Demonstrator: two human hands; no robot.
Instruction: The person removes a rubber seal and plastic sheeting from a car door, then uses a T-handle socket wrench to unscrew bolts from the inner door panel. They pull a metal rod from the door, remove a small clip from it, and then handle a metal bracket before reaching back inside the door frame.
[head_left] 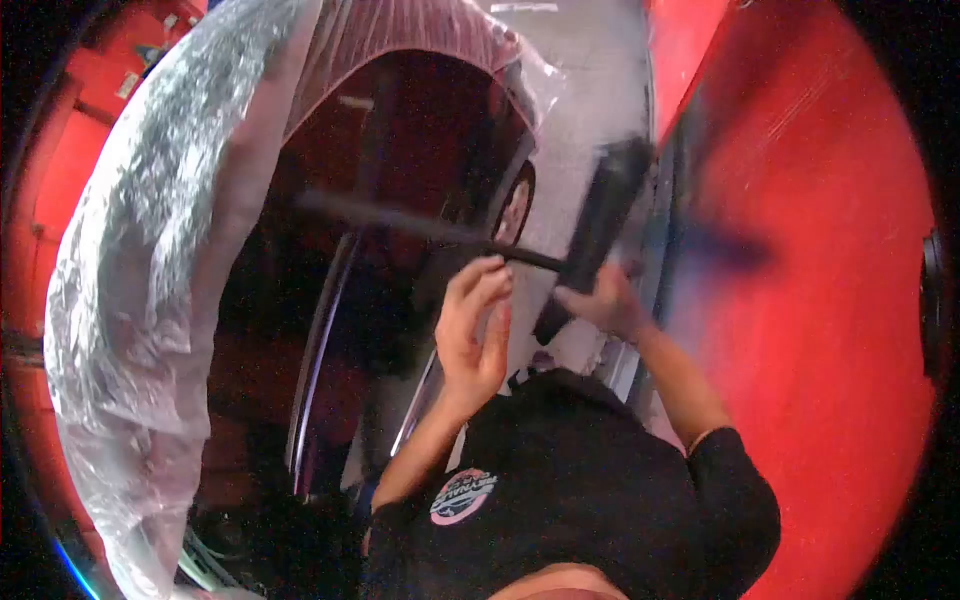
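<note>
A crinkled plastic sheet (150, 250) is seen at the left. The left hand (475, 335) is held open, its fingers (490, 285) loosely curled just below the thin bar (430, 228). The blurred black tool (605, 215) is gripped by the closed right hand (603, 303) beside the red panel (830, 300). The bar is probably best steadied and kept level.

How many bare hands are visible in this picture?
2. The left hand is raised open at the centre, holding nothing. The right hand, just beside it, grips a blurred black tool near the red car panel.
</note>
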